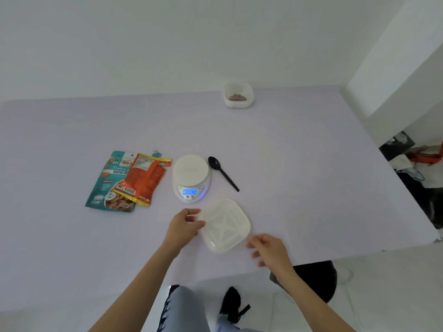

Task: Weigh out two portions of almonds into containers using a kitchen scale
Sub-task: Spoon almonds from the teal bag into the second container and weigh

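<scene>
Just in front of the scale (191,178), our left hand (183,226) grips the left edge of a container (225,226), fingers curled round it. Our right hand (268,248) is loosely spread at its near right corner, perhaps touching. A spoon (223,172) lies right of the scale, the bags (127,180) left, and a second container (238,104) with almonds (237,97) far behind.
</scene>
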